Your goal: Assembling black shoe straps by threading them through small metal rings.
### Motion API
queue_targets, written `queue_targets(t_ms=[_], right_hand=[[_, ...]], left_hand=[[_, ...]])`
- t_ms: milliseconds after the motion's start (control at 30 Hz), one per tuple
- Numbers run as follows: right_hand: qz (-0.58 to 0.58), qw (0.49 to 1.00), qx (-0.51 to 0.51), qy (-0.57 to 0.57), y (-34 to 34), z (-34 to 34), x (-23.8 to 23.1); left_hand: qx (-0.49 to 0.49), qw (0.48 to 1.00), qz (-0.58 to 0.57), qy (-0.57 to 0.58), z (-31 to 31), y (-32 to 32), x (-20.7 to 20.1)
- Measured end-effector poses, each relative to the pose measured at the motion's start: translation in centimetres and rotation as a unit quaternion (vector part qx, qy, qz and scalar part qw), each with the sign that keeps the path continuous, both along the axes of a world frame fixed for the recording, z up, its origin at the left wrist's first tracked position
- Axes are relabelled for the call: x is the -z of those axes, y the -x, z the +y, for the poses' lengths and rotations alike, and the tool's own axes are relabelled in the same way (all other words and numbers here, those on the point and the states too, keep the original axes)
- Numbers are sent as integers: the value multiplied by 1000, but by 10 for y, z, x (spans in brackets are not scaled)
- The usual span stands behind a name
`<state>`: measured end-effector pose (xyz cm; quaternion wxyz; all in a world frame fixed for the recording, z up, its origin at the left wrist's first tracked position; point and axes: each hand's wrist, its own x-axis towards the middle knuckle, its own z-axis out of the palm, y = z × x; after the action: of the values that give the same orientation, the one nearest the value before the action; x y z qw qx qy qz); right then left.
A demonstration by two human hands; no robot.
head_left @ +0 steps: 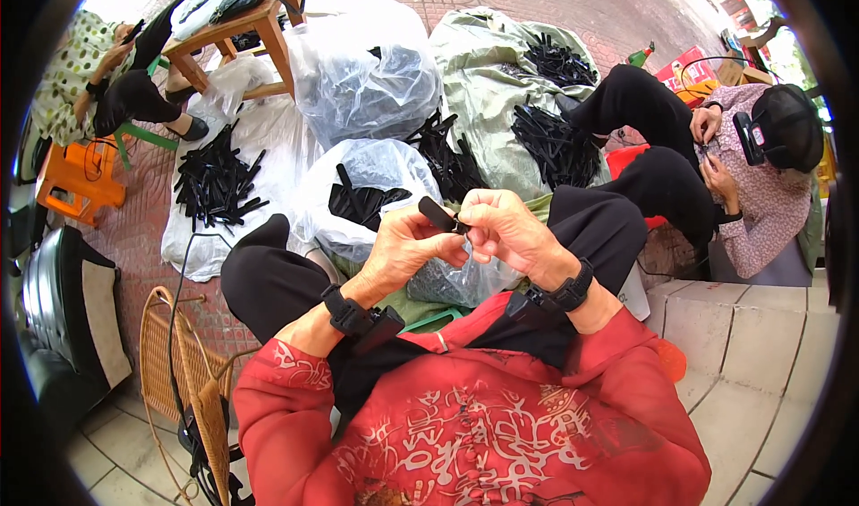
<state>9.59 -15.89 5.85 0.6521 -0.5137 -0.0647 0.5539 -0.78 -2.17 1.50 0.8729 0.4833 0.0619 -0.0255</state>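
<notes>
My left hand (403, 248) and my right hand (517, 230) meet in front of me, above my lap. Between them is a short black strip (435, 213) with a rounded upper end. My left thumb and fingers pinch its side. At its lower right end, by a small shiny bit, my right thumb and fingertips close on it; what exactly they grip there is too small to make out. Just beyond my hands, an open clear plastic bag (313, 204) holds many similar black strips (362, 200). Another clear bag (479, 282) lies beneath my hands.
Loose piles of black strips lie on a white sheet (192, 246) and a green sheet (474, 50). A large full bag (367, 103) stands ahead. Co-workers sit at right (752, 166) and far left (67, 85). Nearby are a wooden stool (277, 50), orange stool (76, 179) and wicker chair (174, 363).
</notes>
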Motion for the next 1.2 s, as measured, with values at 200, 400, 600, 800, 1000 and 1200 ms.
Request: queue_targets(t_ms=[200,400,600,800,1000,1200], right_hand=[[20,999,-33,31,-4,-2,-3],[29,999,8,34,-4,0,0],[-18,998,-47,30,-6,-1,-2],[-123,989,-74,-22,-3,-6,-2],[-154,982,-67,-82,-3,-11,1],[-117,986,-99,-62,-7,-11,-2]], left_hand=[[-7,998,5,54,-2,1,-3],[-18,998,14,62,4,-3,-8],[13,1000,-4,20,7,-3,-2],[14,999,-14,27,6,-3,-3],[66,997,-7,45,10,-5,-7],[69,997,9,39,12,-3,-4]])
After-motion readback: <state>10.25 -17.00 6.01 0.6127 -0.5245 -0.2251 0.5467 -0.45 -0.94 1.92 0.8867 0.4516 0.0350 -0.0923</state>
